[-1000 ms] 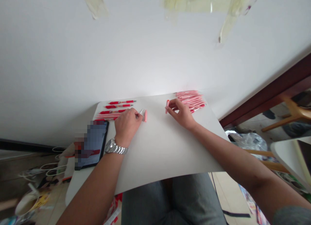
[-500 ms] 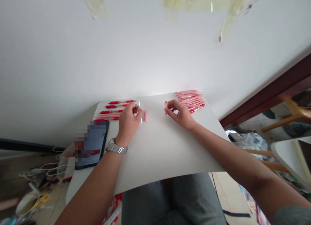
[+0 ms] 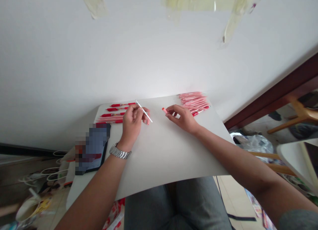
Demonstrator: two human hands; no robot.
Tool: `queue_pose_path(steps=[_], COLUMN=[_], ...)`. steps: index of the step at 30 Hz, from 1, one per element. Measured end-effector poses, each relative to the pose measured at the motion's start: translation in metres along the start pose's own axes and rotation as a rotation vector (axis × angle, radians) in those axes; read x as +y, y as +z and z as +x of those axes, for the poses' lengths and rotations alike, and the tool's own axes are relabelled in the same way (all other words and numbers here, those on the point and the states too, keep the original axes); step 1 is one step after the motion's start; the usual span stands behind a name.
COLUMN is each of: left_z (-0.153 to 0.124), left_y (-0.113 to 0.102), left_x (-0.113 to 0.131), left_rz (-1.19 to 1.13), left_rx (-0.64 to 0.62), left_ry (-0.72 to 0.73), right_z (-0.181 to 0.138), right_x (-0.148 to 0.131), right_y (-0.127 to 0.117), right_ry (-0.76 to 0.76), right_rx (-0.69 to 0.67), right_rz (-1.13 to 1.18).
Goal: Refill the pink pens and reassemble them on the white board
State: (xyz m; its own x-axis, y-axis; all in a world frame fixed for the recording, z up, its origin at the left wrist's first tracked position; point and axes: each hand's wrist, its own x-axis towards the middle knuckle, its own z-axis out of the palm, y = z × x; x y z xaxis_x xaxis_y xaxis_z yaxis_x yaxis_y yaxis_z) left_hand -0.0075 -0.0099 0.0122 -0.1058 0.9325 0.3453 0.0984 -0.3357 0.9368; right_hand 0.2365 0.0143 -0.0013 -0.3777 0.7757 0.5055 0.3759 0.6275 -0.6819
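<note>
White tabletop [image 3: 171,153]: ran up to the wall; both hands were over its far half, a sensible place for small parts, since a slip would probably have meant only a short drop.
Left hand [image 3: 132,120]: pinched the white rod [image 3: 146,114] near its middle; a light squeeze seemed right, as so slim a thing might bend, and a hold nearer one end would have steered that end better.
Right hand [image 3: 181,117]: gripped the pink tube [image 3: 165,111] between thumb and fingertips; a gentle, steady pinch would likely have stopped it rolling.
Pink pen pile [image 3: 193,99]: lay heaped just beyond the right hand, whose knuckles were best held clear of it.
Red pens [image 3: 116,109]: lay in a rough row beside the left hand.
White rod: straight, slender and plain, slanting down to the right across the left fingers.
Pink tube: short and tilted, its orange-red end facing left, apart from the rod.
Second pink piece [image 3: 148,122]: partly hidden behind the left fingers; contact could not be told.
</note>
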Motion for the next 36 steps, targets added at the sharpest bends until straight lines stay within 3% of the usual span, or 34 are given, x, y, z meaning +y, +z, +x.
queue_pose_path(steps=[13,36], left_z=[-0.003,-0.008], left_y=[0.008,0.011], left_x=[0.003,-0.005], left_rz=[-0.216,-0.147], left_rx=[0.028,-0.098], left_ry=[-0.038,-0.045], right_z=[-0.002,-0.002], right_x=[0.003,-0.002], right_y=[0.002,-0.001], right_ry=[-0.039,-0.146], right_rx=[-0.053,-0.04], right_rz=[-0.059,-0.073])
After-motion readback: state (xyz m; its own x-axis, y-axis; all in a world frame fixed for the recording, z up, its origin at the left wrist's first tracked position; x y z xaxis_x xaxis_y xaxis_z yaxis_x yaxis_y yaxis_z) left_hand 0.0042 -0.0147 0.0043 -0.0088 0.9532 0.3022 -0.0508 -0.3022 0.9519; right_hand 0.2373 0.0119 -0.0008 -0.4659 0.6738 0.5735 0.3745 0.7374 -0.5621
